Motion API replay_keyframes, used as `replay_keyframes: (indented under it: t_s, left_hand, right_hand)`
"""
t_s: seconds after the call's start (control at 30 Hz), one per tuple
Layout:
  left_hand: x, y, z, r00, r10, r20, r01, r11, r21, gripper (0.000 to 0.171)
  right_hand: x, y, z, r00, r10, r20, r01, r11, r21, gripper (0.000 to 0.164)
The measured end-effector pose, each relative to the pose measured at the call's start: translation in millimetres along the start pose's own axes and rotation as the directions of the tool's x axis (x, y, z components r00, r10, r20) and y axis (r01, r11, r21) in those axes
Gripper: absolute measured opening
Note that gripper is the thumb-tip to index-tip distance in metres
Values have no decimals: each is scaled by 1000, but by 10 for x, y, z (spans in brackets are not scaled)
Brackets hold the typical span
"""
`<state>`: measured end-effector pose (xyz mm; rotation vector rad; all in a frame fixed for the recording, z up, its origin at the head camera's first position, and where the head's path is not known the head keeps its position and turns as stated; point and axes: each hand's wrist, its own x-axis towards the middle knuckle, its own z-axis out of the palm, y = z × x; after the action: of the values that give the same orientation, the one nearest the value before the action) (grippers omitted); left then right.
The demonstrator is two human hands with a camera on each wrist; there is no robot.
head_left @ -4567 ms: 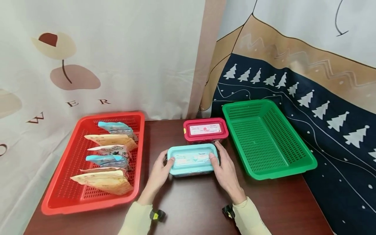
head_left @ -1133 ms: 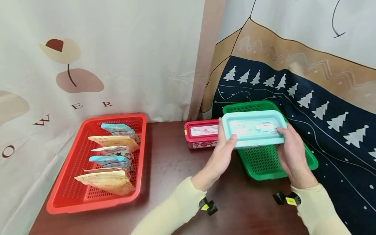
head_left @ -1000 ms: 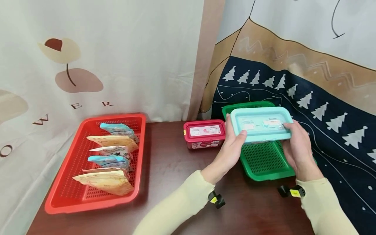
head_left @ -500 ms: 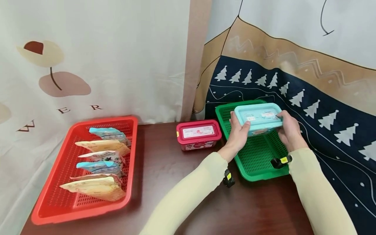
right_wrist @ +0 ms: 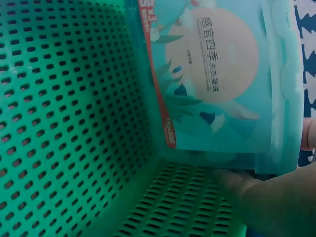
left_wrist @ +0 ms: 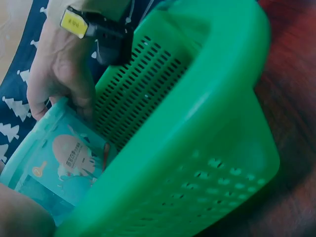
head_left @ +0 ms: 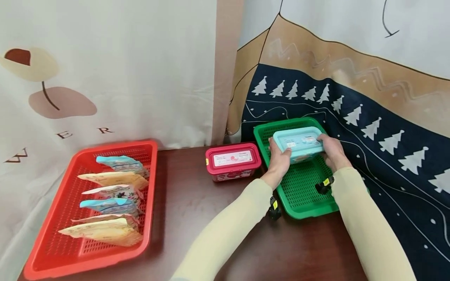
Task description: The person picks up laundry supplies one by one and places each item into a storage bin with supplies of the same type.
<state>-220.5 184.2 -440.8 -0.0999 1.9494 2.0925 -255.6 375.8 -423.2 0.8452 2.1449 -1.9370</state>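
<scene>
A light-blue lidded plastic box (head_left: 298, 144) with a label on its lid is in the far part of the green basket (head_left: 303, 193). Its printed front (right_wrist: 212, 59) shows pictures and writing in the right wrist view. My left hand (head_left: 280, 160) grips the box's left end, thumb at the lid's edge. At the other end my right hand (head_left: 333, 151) holds it, thumb on the lid's corner. In the left wrist view the box (left_wrist: 74, 153) is beside the basket wall (left_wrist: 197, 108). I cannot tell whether it rests on the basket floor.
A red lidded box (head_left: 233, 160) stands on the brown table (head_left: 197, 210), just left of the green basket. Farther left, a red basket (head_left: 150, 218) holds a row of several pouches (head_left: 105, 230). Curtains (head_left: 158, 78) hang behind the table.
Both hands lifted the light-blue box from the table, carried it right over the green basket, then lowered it into the basket's far part. The red box and pouches stay put.
</scene>
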Motion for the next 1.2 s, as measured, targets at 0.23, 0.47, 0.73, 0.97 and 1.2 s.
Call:
replay_keyframes:
  t_s: [0.23,0.47,0.73,0.97,1.2]
  left_hand:
    - [66,-28,20,997,-46,-56,44,998,-51,78]
    - [166,-48,81,988,-108,-111,101,993,-68,81]
    - [223,-55,106,973,-153,-172,159,987,20,79]
    - [175,-38,134,970,-30,-243,74,982,173,83]
    - [45,9,170,975,150,-161,-85,931,355,81]
  right_hand:
    - [112,34,40,999,37,20,-38,999,15,73]
    - [172,115,27,997,72,28,-73,997,40,73]
    - [216,160,93,998,12,59,-11,1000,-20,68]
    - [163,149,125,997,-36,61,45,988,-148,64]
    - [32,84,95,989,-137,59,149,928,-341,66]
